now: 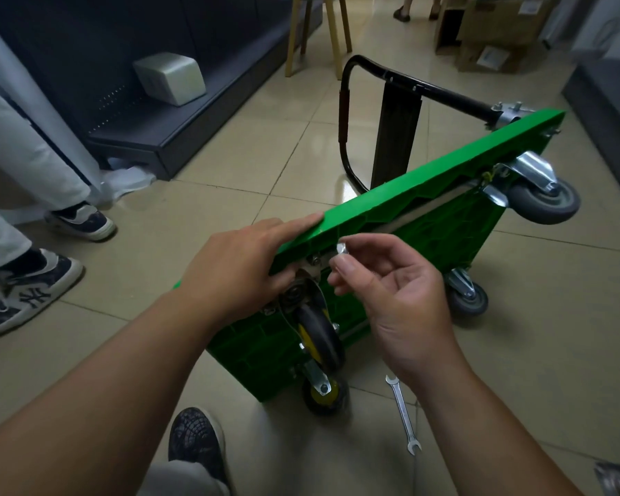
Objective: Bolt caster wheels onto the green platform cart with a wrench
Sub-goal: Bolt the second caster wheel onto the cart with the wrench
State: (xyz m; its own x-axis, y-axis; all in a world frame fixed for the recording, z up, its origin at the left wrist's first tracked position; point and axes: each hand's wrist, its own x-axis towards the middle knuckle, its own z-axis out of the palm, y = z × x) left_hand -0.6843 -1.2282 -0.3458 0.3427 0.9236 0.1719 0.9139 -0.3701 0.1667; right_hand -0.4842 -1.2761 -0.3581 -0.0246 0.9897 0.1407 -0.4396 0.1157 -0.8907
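The green platform cart (426, 195) stands tipped on its long edge on the tiled floor, underside facing right. My left hand (244, 266) grips its near top corner, fingers along the edge and thumb by the caster plate. My right hand (391, 281) pinches a small silver nut (341, 249) close to the plate's bolt (315, 260). A black-and-yellow caster (319, 338) hangs under that corner, with a second one (324, 393) below it. Two grey casters (544, 198) (467, 298) sit at the far end. A silver open-end wrench (403, 413) lies on the floor.
The cart's black folding handle (383, 102) leans on the floor behind it. A person's sneakers (26, 295) stand at the left beside a dark shelf base (179, 130). My shoe (194, 438) is at the bottom. Wooden stool legs (333, 34) and cardboard boxes (491, 30) are farther back.
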